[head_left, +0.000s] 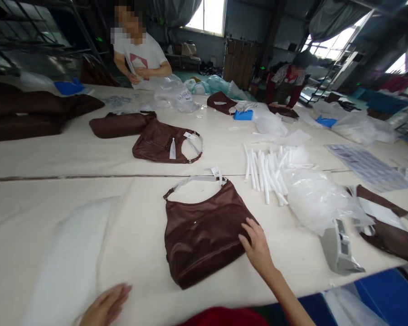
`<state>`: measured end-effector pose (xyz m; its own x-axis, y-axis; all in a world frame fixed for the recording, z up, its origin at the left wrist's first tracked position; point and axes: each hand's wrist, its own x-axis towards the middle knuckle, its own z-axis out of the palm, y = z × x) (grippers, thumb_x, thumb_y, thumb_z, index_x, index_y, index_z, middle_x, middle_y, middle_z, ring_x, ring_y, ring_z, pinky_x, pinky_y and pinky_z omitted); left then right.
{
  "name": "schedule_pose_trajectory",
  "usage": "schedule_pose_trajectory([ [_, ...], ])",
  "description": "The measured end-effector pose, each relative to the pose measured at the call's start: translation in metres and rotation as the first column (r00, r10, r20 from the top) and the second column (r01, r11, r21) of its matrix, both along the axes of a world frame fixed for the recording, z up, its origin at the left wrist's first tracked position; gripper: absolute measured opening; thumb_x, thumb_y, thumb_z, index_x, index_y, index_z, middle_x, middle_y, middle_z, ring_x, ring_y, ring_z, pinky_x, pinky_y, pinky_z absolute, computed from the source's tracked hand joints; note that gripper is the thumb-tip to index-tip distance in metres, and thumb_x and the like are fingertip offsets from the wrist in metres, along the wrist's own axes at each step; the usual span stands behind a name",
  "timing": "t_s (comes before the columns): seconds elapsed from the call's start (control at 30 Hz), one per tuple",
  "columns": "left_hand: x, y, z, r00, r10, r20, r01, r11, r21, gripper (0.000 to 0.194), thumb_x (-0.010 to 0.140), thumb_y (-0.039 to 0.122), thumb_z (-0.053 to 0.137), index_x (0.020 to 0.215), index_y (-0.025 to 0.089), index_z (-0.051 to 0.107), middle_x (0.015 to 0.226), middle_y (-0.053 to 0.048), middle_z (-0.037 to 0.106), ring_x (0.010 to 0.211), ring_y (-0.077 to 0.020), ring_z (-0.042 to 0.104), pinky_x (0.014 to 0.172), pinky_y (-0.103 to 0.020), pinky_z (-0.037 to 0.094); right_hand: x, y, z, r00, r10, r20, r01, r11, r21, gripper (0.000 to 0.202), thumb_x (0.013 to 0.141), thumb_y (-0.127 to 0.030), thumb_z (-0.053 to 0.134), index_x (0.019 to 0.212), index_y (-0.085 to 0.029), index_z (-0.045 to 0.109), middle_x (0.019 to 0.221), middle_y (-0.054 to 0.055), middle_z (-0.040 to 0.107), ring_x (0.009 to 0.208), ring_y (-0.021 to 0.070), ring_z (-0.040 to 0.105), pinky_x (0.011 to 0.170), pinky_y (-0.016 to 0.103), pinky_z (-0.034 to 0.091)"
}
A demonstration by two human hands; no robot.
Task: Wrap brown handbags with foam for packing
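the left hand [106, 305], blurred, is open over the near edge of the pale table [141, 244]; the right hand [257, 244] is open too, fingers spread on the right side of a brown handbag [204, 233] lying in front of the person. a white tag [216, 171] at its strap is too small to read. beyond, a second brown bag [156, 144] bears another tag [189, 135]; a printed sheet [369, 165] lies to the right, illegible. farther off, a clear plastic bag [180, 96] carries dark lettering, too blurred to read surely.
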<state>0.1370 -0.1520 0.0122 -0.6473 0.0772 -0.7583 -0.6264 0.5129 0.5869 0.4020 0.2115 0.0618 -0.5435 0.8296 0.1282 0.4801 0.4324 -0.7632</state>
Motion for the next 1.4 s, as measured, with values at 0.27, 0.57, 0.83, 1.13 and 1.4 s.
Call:
schedule_pose_trajectory([
  [0.27, -0.026, 0.158, 0.032, 0.632, -0.450, -0.631, 0.479, 0.867, -0.139, 0.047, 0.082, 0.050, 0.047, 0.114, 0.018, 0.061, 0.135, -0.014, 0.061, 0.131, -0.0313, 0.052, 0.115, -0.050, 0.038, 0.003, 0.008, -0.004, 0.959, -0.269, -0.095, 0.258, 0.960, -0.109, 0.034, 0.088, -0.038, 0.064, 0.116, -0.019, 0.063, 0.117, 0.008, 0.065, 0.104, 0.0222, 0.063, 0.092, 0.045, 0.053],
  [0.57, -0.011, 0.345, 0.044, -0.245, -0.634, -0.734, 0.832, 0.251, -0.494, 0.045, 0.092, 0.012, 0.029, 0.123, 0.019, 0.062, 0.136, -0.010, 0.060, 0.126, -0.0214, 0.052, 0.110, -0.039, 0.041, 0.054, -0.034, -0.027, 0.941, -0.338, -0.024, 0.316, 0.902, -0.295, 0.042, 0.078, -0.042, 0.067, 0.116, -0.024, 0.066, 0.115, 0.010, 0.068, 0.113, 0.0299, 0.060, 0.105, 0.048, 0.045],
  [0.83, -0.001, 0.433, 0.035, -0.528, -0.555, -0.643, 0.802, -0.078, -0.592, 0.028, 0.090, 0.013, 0.044, 0.097, 0.020, 0.070, 0.132, -0.010, 0.063, 0.127, -0.0216, 0.050, 0.118, -0.040, 0.024, 0.063, -0.047, -0.051, 0.929, -0.370, 0.003, 0.351, 0.879, -0.322, 0.054, 0.081, -0.058, 0.062, 0.122, -0.023, 0.062, 0.123, 0.012, 0.066, 0.120, 0.0313, 0.056, 0.108, 0.047, 0.043],
  [1.13, 0.024, 0.354, 0.028, -0.283, -0.836, -0.470, 0.707, 0.150, -0.692, 0.045, 0.097, 0.038, 0.031, 0.109, 0.010, 0.064, 0.103, -0.022, 0.068, 0.099, -0.0338, 0.063, 0.085, -0.047, 0.048, 0.067, -0.042, -0.056, 0.934, -0.352, 0.060, 0.353, 0.881, -0.316, 0.043, 0.077, -0.046, 0.068, 0.114, -0.025, 0.067, 0.114, 0.010, 0.069, 0.113, 0.0296, 0.061, 0.101, 0.042, 0.049],
  [1.4, 0.051, 0.335, 0.020, -0.270, -0.862, -0.428, 0.819, 0.029, -0.574, 0.040, 0.098, 0.040, 0.028, 0.112, 0.020, 0.060, 0.107, -0.010, 0.069, 0.104, -0.0242, 0.064, 0.089, -0.035, 0.047, 0.083, -0.076, -0.042, 0.888, -0.460, 0.016, 0.441, 0.840, -0.317, 0.022, 0.081, -0.035, 0.057, 0.095, -0.025, 0.071, 0.092, 0.005, 0.070, 0.090, 0.0223, 0.065, 0.083, 0.032, 0.052],
])
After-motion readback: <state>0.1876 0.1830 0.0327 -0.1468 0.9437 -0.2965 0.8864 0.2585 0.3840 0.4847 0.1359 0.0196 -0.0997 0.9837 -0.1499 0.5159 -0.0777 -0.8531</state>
